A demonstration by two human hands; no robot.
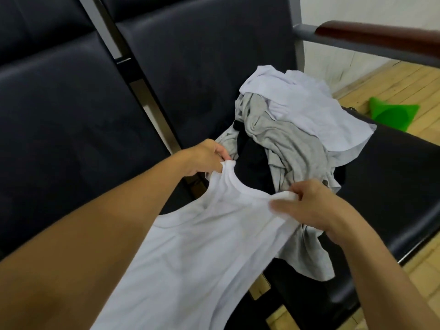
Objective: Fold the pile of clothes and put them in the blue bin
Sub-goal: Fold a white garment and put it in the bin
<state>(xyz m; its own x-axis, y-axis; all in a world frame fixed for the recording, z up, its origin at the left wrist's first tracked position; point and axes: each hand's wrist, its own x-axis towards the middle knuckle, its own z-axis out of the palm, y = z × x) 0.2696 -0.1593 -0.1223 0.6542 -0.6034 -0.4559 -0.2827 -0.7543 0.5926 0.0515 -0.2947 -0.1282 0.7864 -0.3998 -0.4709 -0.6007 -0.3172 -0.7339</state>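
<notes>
Clothes pile [292, 129]: I see it heaped on the right-hand black seat [392, 186], beyond both hands and just past the neckline of the top I am holding
White tank top [190, 253]: lifted off the pile, stretched between my two hands, its body hanging down toward the camera over the seat's front edge
Left hand [204, 158]: fingers [222, 152] curled and pinched together on the left shoulder strap, bunching the cloth into a small knot at the fingertips
Right hand [316, 203]: fingers [298, 190] curled round the right shoulder strap, thumb lying across the fabric, the strap gathered under the fingertips
Top relative to fingers: the scooped neckline sags in a curve between the two grips; the rest of the cloth falls below and between my forearms
Top's look: plain white, thin, sleeveless, with a ribbed edge at neck and armholes, slightly blurred
Pile's look: a white garment [309, 103] on the far side, a crumpled grey garment [292, 148] under it and trailing down beneath my right wrist, and a black garment [252, 153] showing through the neckline gap
Surroundings: a second black seat [71, 115] to the left, a wooden armrest [381, 36] at upper right, a green object [392, 113] on the wooden floor [381, 86]
</notes>
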